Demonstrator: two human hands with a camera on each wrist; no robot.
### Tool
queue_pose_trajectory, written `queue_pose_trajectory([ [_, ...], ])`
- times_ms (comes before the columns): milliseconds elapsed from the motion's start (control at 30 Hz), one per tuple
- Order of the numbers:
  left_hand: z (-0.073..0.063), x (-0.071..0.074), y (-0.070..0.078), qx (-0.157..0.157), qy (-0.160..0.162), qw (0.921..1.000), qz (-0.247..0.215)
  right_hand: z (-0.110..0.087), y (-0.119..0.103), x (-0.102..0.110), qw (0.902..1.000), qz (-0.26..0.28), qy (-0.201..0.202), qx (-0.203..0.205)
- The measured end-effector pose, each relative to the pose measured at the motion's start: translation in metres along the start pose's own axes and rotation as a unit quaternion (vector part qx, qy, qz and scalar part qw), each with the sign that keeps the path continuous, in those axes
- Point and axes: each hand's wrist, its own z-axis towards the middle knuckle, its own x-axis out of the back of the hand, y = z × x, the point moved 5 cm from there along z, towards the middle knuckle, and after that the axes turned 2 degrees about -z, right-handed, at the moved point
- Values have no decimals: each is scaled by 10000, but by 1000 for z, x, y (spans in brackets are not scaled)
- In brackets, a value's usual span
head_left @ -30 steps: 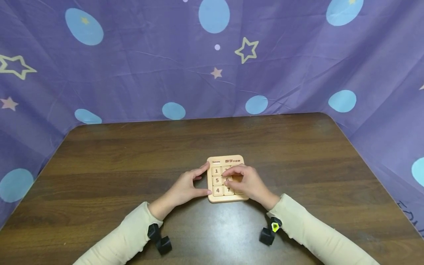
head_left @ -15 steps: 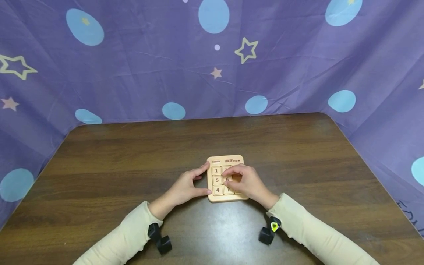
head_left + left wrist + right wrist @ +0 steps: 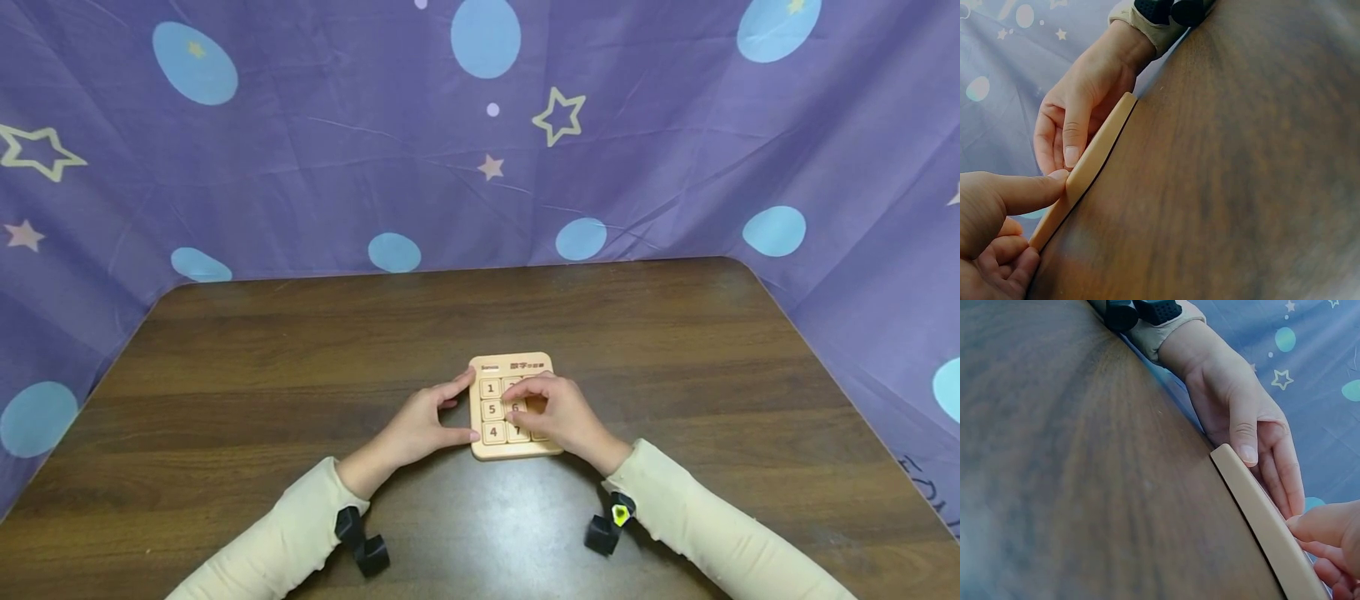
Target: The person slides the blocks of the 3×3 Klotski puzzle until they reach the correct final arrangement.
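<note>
A pale wooden number puzzle board [image 3: 514, 452] lies on the brown table, with square tiles set in its frame. Tiles 1, 5, 4 and 7 show clearly; my right hand covers much of the right side. My left hand [image 3: 416, 425] grips the board's left edge, the thumb near the lower corner and the index finger near the upper one. Over the tiles is my right hand [image 3: 562, 412], its thumb and index fingertips apart around the 6 tile [image 3: 515, 407]. In the left wrist view, the right thumb [image 3: 1074, 134] points down at the board's top.
The brown wooden table [image 3: 337, 333] spreads around the board on all sides. Behind it hangs a purple curtain [image 3: 322, 167] with stars and blue spots. Black wrist-worn devices [image 3: 362, 542] sit at both cream sleeves.
</note>
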Motion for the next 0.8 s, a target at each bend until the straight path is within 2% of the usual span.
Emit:
queue_pose_trajectory([
  [167, 0, 0, 0, -12, 24, 10000, -1, 0, 0, 0, 10000, -49, -9, 48],
  [400, 0, -2, -2, -188, 29, 9998, 51, 0, -2, 0, 9997, -171, 9, 149],
  [800, 0, -1, -1, -161, 19, 9999, 59, -1, -3, 0, 10000, -83, 36, 36],
])
